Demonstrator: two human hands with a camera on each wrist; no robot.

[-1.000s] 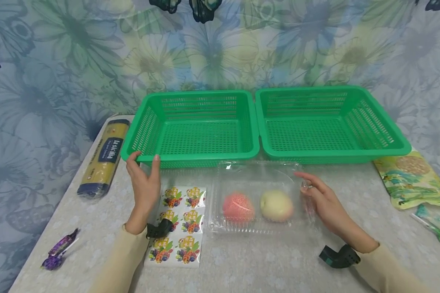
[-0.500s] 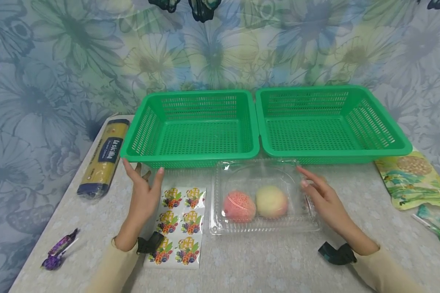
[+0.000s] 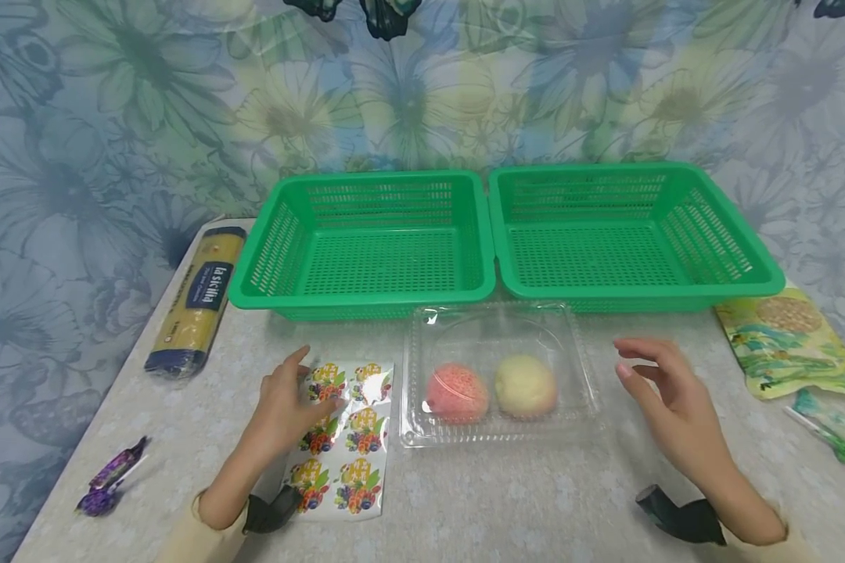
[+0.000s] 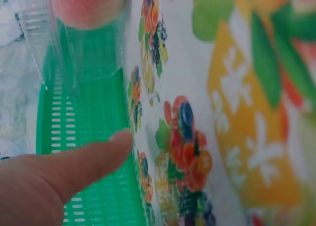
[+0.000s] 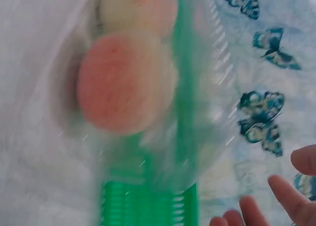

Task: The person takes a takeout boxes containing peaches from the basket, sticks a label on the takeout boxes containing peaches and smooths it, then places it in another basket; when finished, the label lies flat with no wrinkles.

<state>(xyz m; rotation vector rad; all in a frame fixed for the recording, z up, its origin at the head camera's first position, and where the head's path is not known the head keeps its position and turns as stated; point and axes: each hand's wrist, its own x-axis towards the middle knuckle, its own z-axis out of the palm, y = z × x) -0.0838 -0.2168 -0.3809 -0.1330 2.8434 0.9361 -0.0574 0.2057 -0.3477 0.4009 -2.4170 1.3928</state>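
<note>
A clear plastic clamshell box (image 3: pixel 493 336) lies in front of the green baskets with its lid down. Inside are a red-pink peach (image 3: pixel 458 393) and a pale yellow peach (image 3: pixel 526 387). My left hand (image 3: pixel 278 410) hovers over or rests on the left side of a sheet of fruit stickers (image 3: pixel 352 481), fingers loosely spread; contact is unclear. In the left wrist view a finger (image 4: pixel 84 166) stands beside the sheet's printed face. My right hand (image 3: pixel 679 407) is apart from the box on its right side, fingers relaxed and holding nothing.
Two green baskets, left (image 3: pixel 366 301) and right (image 3: pixel 641 295), stand side by side at the back. A spaghetti pack (image 3: pixel 197 305) lies at left, with purple-wrapped candy (image 3: pixel 113 477) nearer. A yellow-green packet (image 3: pixel 792 344) and a green-wrapped lollipop (image 3: pixel 831 430) lie at right.
My right hand has let go of the box's right edge and moved away to the right. The lid now lies flat. My left hand has left the basket rim and come down to the sticker sheet.
</note>
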